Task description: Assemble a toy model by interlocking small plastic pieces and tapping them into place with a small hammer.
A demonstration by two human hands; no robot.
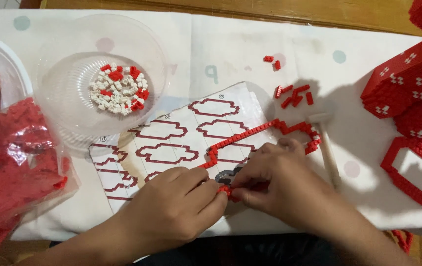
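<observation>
My left hand (176, 207) and my right hand (275, 180) meet at the near edge of a thin red ring of small bricks (270, 129). Both pinch the ring's near strip (225, 189) between fingertips. The ring lies over a printed instruction sheet (171, 143) with red outline drawings. Its far loop curves round to the right of my right hand. My fingers hide part of the ring.
A clear plastic bowl (68, 93) holds red and white small bricks (120, 88). A bag of red bricks (9, 162) lies at left. Loose red bricks (293, 95), a small mallet (326, 148), a red brick frame (413, 167) and a large red block model (410, 83) sit at right.
</observation>
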